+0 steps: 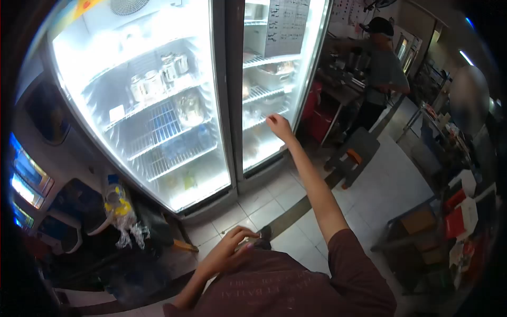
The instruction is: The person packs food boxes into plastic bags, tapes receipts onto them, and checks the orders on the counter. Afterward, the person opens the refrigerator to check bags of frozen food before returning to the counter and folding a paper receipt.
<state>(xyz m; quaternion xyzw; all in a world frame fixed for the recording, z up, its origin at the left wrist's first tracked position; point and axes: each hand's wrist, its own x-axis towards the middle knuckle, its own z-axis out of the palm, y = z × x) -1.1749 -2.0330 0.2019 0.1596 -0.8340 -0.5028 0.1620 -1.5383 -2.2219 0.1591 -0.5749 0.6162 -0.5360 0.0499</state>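
My right hand [280,127] is stretched forward in front of the lit right-hand glass-door fridge [259,150], near its lower shelves. Its fingers are curled together, and what they hold, if anything, is too small to tell. Low in front of my shirt, my left hand [236,247] hangs with loosely bent fingers somewhat apart and nothing visible in it. To the left stands a wider lit fridge [223,105] with wire shelves. Glass jars [150,84] and a bagged item [190,108] sit inside it. A tub [274,79] rests on a shelf in the right fridge.
A person in a dark cap [383,68] stands at a counter at the back right. Nearer are a dark stool [359,153], a red container [320,119] and stacked boxes [459,219]. At left, a yellow-marked plastic bag [120,206] lies beside dark bins.
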